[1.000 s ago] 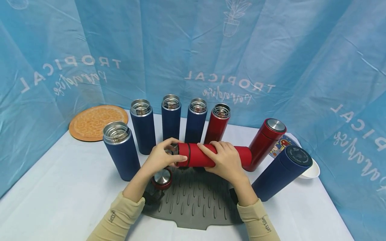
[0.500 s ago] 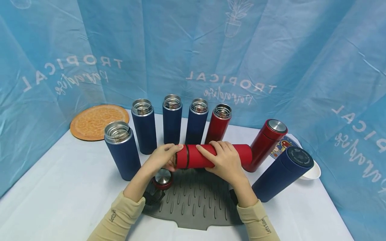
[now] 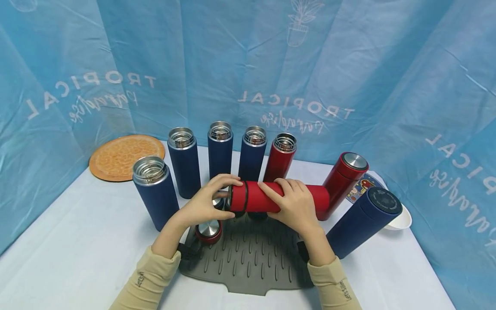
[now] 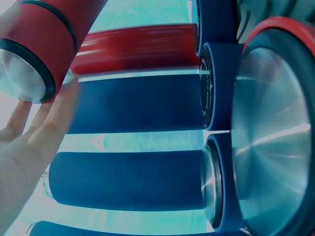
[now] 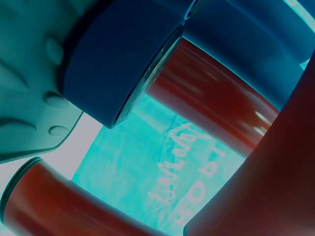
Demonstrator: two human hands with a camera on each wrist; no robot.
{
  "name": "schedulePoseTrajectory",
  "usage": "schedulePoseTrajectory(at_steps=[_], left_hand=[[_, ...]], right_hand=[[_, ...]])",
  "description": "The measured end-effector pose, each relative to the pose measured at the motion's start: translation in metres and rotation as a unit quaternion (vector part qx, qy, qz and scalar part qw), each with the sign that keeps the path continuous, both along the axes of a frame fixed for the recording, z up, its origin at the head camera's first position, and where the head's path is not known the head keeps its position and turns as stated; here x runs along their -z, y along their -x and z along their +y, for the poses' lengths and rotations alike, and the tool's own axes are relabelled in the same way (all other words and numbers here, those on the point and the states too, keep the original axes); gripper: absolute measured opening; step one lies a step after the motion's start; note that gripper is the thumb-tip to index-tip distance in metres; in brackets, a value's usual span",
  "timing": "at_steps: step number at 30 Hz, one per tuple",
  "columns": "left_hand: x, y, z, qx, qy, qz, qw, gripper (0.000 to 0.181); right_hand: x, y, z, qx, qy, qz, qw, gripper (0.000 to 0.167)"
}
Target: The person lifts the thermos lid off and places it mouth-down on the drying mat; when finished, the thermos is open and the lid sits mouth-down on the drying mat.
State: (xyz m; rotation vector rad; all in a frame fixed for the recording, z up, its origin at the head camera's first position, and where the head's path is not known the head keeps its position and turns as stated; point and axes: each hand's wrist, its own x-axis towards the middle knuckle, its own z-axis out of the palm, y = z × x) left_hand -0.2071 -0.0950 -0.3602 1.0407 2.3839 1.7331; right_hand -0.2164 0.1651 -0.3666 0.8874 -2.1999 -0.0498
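A red thermos (image 3: 253, 198) is held sideways above the grey ridged mat (image 3: 248, 267). My right hand (image 3: 296, 204) grips its body from above, fingers over the top. My left hand (image 3: 199, 206) is at the lid end, thumb at the lower edge and fingers along the upper edge of the lid (image 3: 238, 199). In the left wrist view the lid's steel disc (image 4: 19, 78) faces the palm, and the thumb is blurred. A loose red-rimmed lid (image 3: 209, 230) lies below on the mat. The right wrist view shows the thermos body (image 5: 275, 187), not the hand.
Several lidless blue thermoses (image 3: 184, 168) and a lidless red thermos (image 3: 280, 159) stand behind. A lidded red thermos (image 3: 341, 185) and a blue thermos (image 3: 362, 224) stand right, near a white bowl (image 3: 399, 219). Blue lids (image 4: 211, 187) lie on the mat. An orange round mat (image 3: 128, 157) lies left.
My left thumb went from the lid's front to its top, then down to its lower edge, the hand turning about the lid. The thermos shifted slightly right; my right hand kept its grip.
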Motion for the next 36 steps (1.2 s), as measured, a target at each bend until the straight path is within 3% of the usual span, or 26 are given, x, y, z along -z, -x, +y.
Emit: schedulePoseTrajectory(at_steps=[6,13,19,23,27,30,32,36], left_hand=[[-0.0010,-0.0011,-0.0011,-0.038,0.012,-0.037,0.9985,0.065],[-0.0018,-0.0004,-0.0008,-0.080,0.056,-0.089,0.9913,0.057],[-0.0015,0.0007,0.0003,-0.070,0.055,-0.128,0.9878,0.049],[0.0001,0.0010,-0.0005,-0.048,0.052,-0.097,0.9927,0.064],[-0.0002,-0.0004,0.0013,-0.024,0.036,-0.011,0.9990,0.086],[-0.0006,-0.0017,0.0034,-0.018,0.022,0.031,0.9991,0.078],[-0.0009,-0.0025,0.0043,-0.017,0.012,0.031,0.9993,0.072],[-0.0015,-0.0038,0.0046,-0.035,0.025,-0.008,0.9990,0.067]], right_hand=[[0.0001,-0.0004,0.0002,-0.011,0.003,0.000,0.9999,0.085],[0.0014,-0.0018,-0.0011,-0.016,0.001,0.005,0.9999,0.085],[0.0010,-0.0023,-0.0017,-0.018,0.000,0.007,0.9998,0.086],[-0.0006,-0.0020,-0.0014,-0.015,0.000,0.005,0.9999,0.087],[-0.0022,-0.0021,-0.0001,-0.008,0.001,0.001,1.0000,0.088],[-0.0024,-0.0017,0.0007,-0.007,0.002,0.002,1.0000,0.089],[-0.0023,-0.0015,0.0010,-0.008,0.002,0.002,1.0000,0.089],[-0.0020,-0.0016,0.0012,-0.008,0.001,0.004,1.0000,0.088]])
